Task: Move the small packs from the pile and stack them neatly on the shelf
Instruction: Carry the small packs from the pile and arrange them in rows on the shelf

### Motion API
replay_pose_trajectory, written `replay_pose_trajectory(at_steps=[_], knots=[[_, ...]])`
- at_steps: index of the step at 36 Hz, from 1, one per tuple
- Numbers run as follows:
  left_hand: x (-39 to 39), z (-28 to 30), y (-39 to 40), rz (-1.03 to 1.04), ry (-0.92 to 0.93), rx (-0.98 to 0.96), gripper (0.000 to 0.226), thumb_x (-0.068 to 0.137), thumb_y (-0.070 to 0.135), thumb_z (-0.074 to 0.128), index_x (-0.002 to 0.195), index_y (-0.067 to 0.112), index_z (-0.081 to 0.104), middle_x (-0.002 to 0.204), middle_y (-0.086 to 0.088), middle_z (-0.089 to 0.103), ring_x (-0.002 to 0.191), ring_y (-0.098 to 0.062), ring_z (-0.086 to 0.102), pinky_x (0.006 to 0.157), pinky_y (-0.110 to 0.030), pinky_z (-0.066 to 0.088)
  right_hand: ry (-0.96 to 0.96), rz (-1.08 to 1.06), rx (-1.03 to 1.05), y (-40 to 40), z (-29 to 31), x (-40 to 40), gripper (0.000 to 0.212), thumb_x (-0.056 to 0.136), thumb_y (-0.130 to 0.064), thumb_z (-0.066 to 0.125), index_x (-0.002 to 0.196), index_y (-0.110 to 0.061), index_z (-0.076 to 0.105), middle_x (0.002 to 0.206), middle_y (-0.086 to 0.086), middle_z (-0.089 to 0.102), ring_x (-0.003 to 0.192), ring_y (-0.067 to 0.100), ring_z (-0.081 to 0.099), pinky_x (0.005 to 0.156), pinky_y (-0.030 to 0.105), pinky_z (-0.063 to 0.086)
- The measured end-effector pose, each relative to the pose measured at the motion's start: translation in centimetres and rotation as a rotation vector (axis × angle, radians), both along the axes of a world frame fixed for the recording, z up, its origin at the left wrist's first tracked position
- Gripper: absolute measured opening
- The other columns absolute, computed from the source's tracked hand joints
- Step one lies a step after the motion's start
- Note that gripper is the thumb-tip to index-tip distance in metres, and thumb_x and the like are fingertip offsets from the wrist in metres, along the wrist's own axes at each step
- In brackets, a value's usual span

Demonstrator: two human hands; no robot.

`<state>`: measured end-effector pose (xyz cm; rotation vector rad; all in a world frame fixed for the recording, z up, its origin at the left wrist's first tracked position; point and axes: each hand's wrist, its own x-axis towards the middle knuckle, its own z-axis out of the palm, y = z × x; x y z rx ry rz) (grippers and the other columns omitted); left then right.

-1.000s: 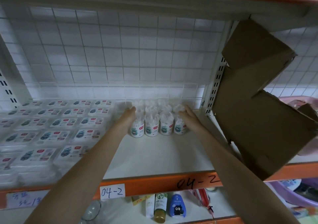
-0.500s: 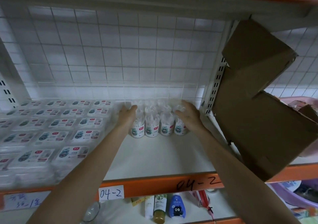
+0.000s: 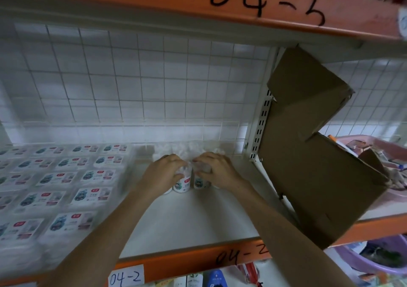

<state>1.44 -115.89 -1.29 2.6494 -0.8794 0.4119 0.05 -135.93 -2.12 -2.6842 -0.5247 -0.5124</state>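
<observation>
While both hands' fingers [image 3: 176, 159] curl over them, small packs [image 3: 191, 182] stand beneath.

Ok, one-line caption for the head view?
Both hands, left and right, grip small packs on white shelf beside cardboard box.

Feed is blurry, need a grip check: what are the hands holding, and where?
Each hand, left hand and right hand, grips the top of a small upright white pack in the front row on the white shelf.
</observation>
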Motion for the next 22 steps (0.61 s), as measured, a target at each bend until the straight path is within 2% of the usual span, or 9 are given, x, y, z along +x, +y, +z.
replay_pose_trajectory(at_steps=[8, 13, 15, 17, 20, 22], knots=[[-0.3, -0.3, -0.1, 0.006, -0.003, -0.018, 0.033, 0.088, 0.023, 0.060, 0.121, 0.021, 0.060, 0.123, 0.003, 0.055, 0.113, -0.017, 0.050, 0.090, -0.033, 0.045, -0.001, 0.004, 0.025, -0.1, -0.6, 0.3, 0.041, 0.080, -0.034, 0.064, 0.119, -0.019, 0.063, 0.118, 0.003, 0.062, 0.104, 0.024, 0.060, 0.089, 0.044, 0.045], [-0.5, -0.1, 0.0, 0.012, -0.013, 0.012, 0.034, 0.088, 0.024, 0.060, 0.121, 0.022, 0.058, 0.123, 0.004, 0.055, 0.114, -0.016, 0.049, 0.088, -0.029, 0.045, -0.015, 0.019, 0.009, -0.6, -0.2, 0.1, 0.044, 0.082, -0.031, 0.067, 0.123, -0.019, 0.060, 0.126, 0.003, 0.059, 0.116, 0.025, 0.052, 0.101, 0.038, 0.036], [-0.6, 0.1, -0.1, 0.019, -0.014, 0.025, 0.034, 0.088, 0.025, 0.059, 0.122, 0.022, 0.057, 0.124, 0.004, 0.054, 0.115, -0.015, 0.049, 0.088, -0.028, 0.043, -0.042, 0.003, 0.098, -1.2, 0.2, 0.0, 0.039, 0.085, -0.023, 0.065, 0.123, -0.017, 0.060, 0.128, 0.005, 0.058, 0.118, 0.025, 0.050, 0.103, 0.038, 0.035], [-0.7, 0.3, -0.1, 0.024, -0.014, 0.038, 0.034, 0.089, 0.025, 0.058, 0.123, 0.022, 0.056, 0.125, 0.004, 0.054, 0.116, -0.015, 0.048, 0.088, -0.027, 0.043, -0.050, -0.039, 0.273, -2.1, 0.6, -0.2, 0.030, 0.089, -0.014, 0.060, 0.118, -0.013, 0.063, 0.122, 0.006, 0.061, 0.115, 0.026, 0.052, 0.103, 0.039, 0.037], [-0.8, 0.5, 0.0, 0.019, -0.014, 0.054, 0.036, 0.089, 0.026, 0.057, 0.125, 0.022, 0.055, 0.126, 0.003, 0.053, 0.116, -0.015, 0.047, 0.088, -0.026, 0.041, -0.003, -0.089, 0.433, -3.7, 0.7, -0.4, 0.025, 0.088, -0.022, 0.055, 0.109, -0.015, 0.067, 0.113, 0.003, 0.064, 0.111, 0.023, 0.056, 0.098, 0.047, 0.044], [-0.6, 0.6, 0.0, 0.006, -0.011, 0.063, 0.038, 0.088, 0.027, 0.058, 0.126, 0.021, 0.053, 0.126, 0.002, 0.053, 0.116, -0.016, 0.047, 0.091, -0.026, 0.039, 0.040, -0.102, 0.447, -4.3, 0.8, -0.8, 0.027, 0.086, -0.026, 0.054, 0.107, -0.017, 0.068, 0.113, 0.002, 0.064, 0.112, 0.022, 0.056, 0.098, 0.046, 0.045]])
